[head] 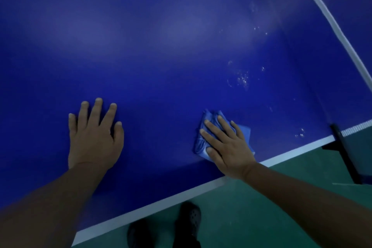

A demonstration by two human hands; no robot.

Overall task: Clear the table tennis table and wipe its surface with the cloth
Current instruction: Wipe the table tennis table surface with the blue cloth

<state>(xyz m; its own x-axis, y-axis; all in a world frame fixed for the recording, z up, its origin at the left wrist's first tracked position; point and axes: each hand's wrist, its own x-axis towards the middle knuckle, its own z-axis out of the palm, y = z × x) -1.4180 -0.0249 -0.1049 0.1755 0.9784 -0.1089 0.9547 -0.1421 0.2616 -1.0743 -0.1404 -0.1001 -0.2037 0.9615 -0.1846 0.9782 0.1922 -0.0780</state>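
Pressing cloth [203,139] w/ right hand [227,147] near table [161,46] edge; left hand [93,137] flat.

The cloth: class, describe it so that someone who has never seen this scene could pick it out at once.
Start at the blue table and follow its white near edge towards the net post. Just inside that edge, the right hand presses flat on the cloth. It is a crumpled, lighter blue rag; the left hand lies on bare table.
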